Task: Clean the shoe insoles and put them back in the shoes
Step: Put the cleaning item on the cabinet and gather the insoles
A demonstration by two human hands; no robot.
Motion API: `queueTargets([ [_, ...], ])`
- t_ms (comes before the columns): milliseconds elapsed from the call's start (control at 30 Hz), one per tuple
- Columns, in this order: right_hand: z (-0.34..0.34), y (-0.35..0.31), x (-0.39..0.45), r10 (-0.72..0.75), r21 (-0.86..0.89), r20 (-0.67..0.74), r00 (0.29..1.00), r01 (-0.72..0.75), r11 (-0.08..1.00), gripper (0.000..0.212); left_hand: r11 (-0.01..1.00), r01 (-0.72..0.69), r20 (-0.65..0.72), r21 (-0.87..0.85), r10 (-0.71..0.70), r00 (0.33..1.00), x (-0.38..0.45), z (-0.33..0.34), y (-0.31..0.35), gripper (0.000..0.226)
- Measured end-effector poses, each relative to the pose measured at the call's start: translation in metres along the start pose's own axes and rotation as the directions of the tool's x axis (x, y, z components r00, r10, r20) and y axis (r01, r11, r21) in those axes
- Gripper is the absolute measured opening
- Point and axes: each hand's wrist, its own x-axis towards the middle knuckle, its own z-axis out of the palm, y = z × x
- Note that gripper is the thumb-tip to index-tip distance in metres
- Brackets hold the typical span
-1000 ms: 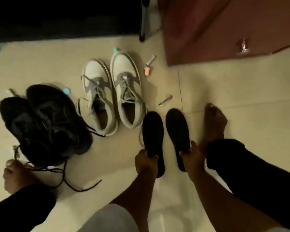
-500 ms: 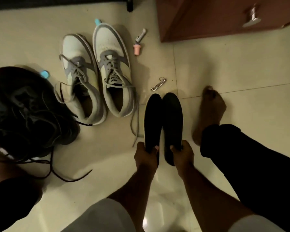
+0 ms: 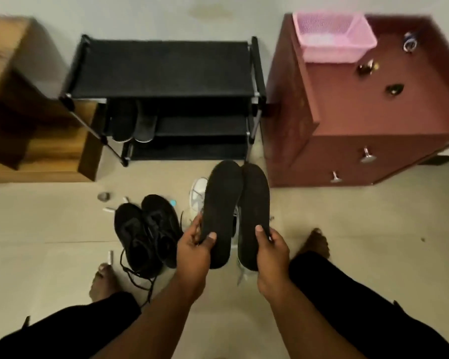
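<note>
Two black insoles are held up side by side above the floor. My left hand (image 3: pixel 196 246) grips the heel end of the left insole (image 3: pixel 222 203), thumb on top. My right hand (image 3: pixel 271 248) grips the heel end of the right insole (image 3: pixel 253 211). The insoles touch along their inner edges, toes pointing away from me. A pair of black lace-up shoes (image 3: pixel 148 231) lies on the floor to the left, laces trailing. The white and grey shoes (image 3: pixel 197 195) are mostly hidden behind the insoles.
A black shoe rack (image 3: pixel 166 71) with slippers on a lower shelf stands against the wall. A dark red chest of drawers (image 3: pixel 360 141) carries a pink basket (image 3: pixel 332 37). A wooden shelf unit (image 3: pixel 36 141) stands left. Small items lie scattered on the floor; my feet flank the shoes.
Both hands have lifted the insoles higher and closer together, and my head has tilted up, bringing the shoe rack and the drawer top into view.
</note>
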Motion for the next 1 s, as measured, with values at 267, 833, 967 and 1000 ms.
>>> queueTargets([
  [267, 0.097, -0.052, 0.068, 0.089, 0.159, 0.254, 0.963, -0.133, 0.978, 0.028, 0.982, -0.045, -0.018, -0.182, 0.042, 0.999, 0.108, -0.01, 0.062, 0.053],
  [833, 0.251, -0.054, 0.296, -0.088, 0.13, 0.208, 0.974, 0.062, 0.99, 0.041, 0.968, -0.239, -0.259, -0.082, 0.211, 0.943, 0.381, 0.028, 0.098, 0.049],
  [967, 0.266, -0.052, 0.314, -0.127, 0.09, 0.184, 0.975, 0.112, 0.99, 0.041, 0.964, -0.266, -0.271, 0.011, 0.259, 0.927, 0.401, 0.031, 0.093, 0.044],
  [1000, 0.269, -0.053, 0.316, -0.136, 0.071, 0.172, 0.976, 0.126, 0.99, 0.039, 0.96, -0.274, -0.274, 0.057, 0.279, 0.92, 0.406, 0.034, 0.093, 0.044],
])
